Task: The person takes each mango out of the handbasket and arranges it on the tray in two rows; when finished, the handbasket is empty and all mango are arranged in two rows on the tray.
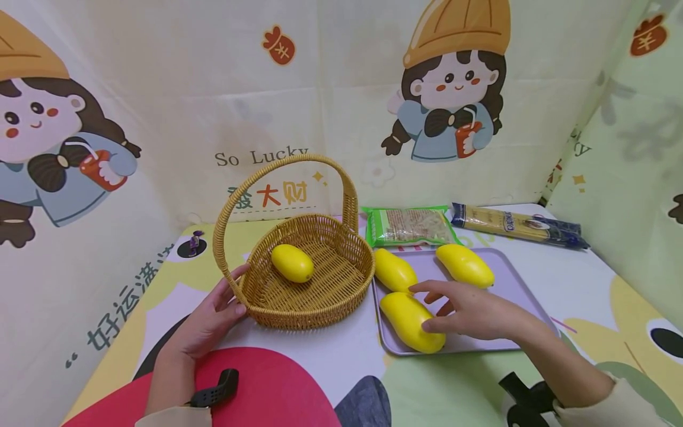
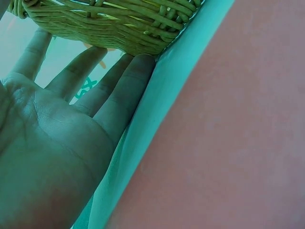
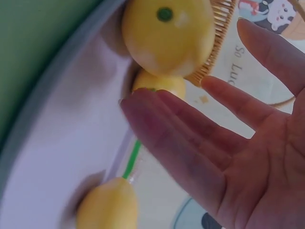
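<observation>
Two-handed arrangement about a round wicker basket (image 1: pixel 315 319), which stands on the tabletop (image 1: pixel 315 362) and serves as reference for all positions. Inside the basket, left of its centre, lies one yellow mango (image 1: pixel 292 263); a tall arched handle (image 1: pixel 349 207) rises over it. At the basket's left side is the left hand (image 1: pixel 213 317), its grip wide: in the left wrist view, the fingers extend with their tips against the woven wall, the palm bare. A black wristband (image 1: pixel 216 390) encircles that wrist. Just right of the basket lies a lilac tray (image 1: pixel 509 284) bearing three further mangoes: the rear-left mango (image 1: pixel 396 271) beside the basket's rim, the front mango (image 1: pixel 408 323) nearer the wearer, and the far-right mango (image 1: pixel 465 265) farther from the basket. Over the tray is the right hand (image 1: pixel 472 308), its grip wide and holding nothing, the fingers spread; its thumb overlaps the front mango in the head view, though contact cannot be told. Behind the tray, to the basket's right, lie a green-edged packet (image 1: pixel 408 226) and, farther right, a long blue-ended packet (image 1: pixel 517 225). A printed cloth (image 1: pixel 341 112) hangs behind the basket.
</observation>
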Available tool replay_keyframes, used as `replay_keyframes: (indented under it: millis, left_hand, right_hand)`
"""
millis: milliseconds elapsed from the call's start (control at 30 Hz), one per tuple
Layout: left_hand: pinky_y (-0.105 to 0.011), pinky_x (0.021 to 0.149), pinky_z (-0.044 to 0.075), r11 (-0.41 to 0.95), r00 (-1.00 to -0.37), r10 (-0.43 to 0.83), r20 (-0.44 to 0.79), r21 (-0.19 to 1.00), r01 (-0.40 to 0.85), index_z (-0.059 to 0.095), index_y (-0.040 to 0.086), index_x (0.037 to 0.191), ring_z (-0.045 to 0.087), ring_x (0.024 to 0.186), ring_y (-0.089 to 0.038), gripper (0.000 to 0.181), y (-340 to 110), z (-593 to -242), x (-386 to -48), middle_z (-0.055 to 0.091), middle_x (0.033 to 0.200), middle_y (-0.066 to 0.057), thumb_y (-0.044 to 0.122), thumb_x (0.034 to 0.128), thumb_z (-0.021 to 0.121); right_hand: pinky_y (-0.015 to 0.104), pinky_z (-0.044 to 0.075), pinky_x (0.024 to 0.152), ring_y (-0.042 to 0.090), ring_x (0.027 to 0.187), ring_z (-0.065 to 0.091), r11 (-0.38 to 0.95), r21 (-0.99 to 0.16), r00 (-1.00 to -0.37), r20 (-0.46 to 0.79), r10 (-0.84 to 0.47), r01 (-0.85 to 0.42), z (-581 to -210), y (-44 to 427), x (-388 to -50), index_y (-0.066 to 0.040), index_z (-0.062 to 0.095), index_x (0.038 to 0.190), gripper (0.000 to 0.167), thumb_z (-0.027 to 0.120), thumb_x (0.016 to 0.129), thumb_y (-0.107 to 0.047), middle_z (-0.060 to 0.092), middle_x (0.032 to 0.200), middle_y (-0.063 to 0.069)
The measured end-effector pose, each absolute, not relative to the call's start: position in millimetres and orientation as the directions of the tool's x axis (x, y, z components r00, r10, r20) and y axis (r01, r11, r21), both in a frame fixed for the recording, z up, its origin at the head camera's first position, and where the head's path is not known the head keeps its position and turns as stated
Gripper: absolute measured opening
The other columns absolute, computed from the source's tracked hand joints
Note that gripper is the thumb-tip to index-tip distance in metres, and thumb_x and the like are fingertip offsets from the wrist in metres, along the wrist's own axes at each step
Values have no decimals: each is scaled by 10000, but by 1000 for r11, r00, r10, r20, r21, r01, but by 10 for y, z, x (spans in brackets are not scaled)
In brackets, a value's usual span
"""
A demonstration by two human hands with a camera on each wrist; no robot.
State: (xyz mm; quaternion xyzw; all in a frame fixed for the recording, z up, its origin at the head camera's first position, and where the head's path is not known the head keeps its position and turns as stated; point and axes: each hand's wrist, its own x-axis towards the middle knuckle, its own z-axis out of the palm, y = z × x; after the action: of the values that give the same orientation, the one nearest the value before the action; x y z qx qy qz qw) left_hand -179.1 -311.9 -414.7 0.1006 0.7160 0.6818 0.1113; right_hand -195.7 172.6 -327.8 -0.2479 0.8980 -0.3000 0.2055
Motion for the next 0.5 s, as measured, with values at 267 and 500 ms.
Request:
replay_keyframes:
  millis: [267,500]
  left_hand:
    - [-197,1044,470,33,-954,301,-3,999,7,220,302,1640,450,1381,-15,719,-3126,-4147,-1783,219,1672,-67,158,1036,583]
    - [-197,1046,468,35,-952,305,-4,999,7,221,297,1639,439,1385,-17,726,-3114,-4138,-1781,183,1685,-98,173,1030,597]
  right_hand:
    - [462,592,870,261,1087,690,726,-590,-816,-185,-547,-354,-3075,1718,-2019,-139,564,1462,626,769,925,-386,673,1293,137]
    - [441,603,854,266,1086,688,719,-566,-816,-134,-563,-403,-2920,1679,-2069,-139,589,1431,588,756,932,-402,693,1263,124]
